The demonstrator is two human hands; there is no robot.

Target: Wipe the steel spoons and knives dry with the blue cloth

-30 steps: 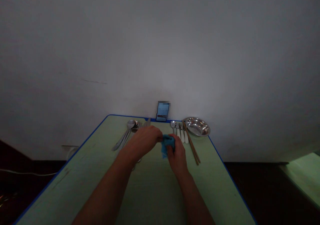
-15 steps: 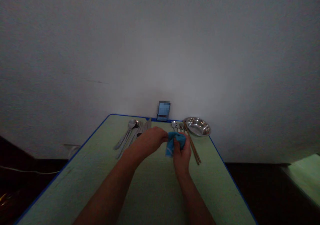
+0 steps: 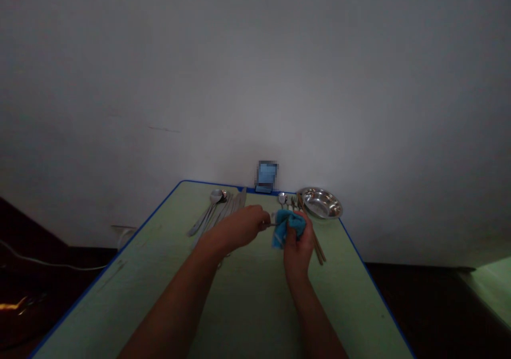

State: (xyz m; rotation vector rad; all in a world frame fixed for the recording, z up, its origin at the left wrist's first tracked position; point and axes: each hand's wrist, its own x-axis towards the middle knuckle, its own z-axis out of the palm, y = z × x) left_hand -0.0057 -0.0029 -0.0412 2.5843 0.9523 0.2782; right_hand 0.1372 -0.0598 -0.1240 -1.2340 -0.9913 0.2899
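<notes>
My left hand (image 3: 255,222) is closed on a thin metal piece of cutlery (image 3: 273,224). Its far end disappears into a blue cloth (image 3: 280,232), so I cannot tell which kind it is. Bunched around that end, the cloth is gripped by my right hand (image 3: 299,244), thumb on top. Beyond my left forearm lie several spoons (image 3: 216,195) and table knives (image 3: 241,197) in a fanned row. Behind the cloth are small spoons (image 3: 282,198) and forks (image 3: 294,201), partly covered. A pair of wooden chopsticks (image 3: 318,248) lies just right of my right hand.
A shiny steel bowl (image 3: 322,203) stands at the back right corner of the light green table (image 3: 247,306), which has a blue edge. A phone-like device (image 3: 266,176) with a blurred screen leans near the wall (image 3: 255,82). A white cable (image 3: 51,265) runs at the left.
A short length of the metal cutlery now shows between my left hand and the cloth, and the hands are slightly farther apart. The whole view has shifted a little.
</notes>
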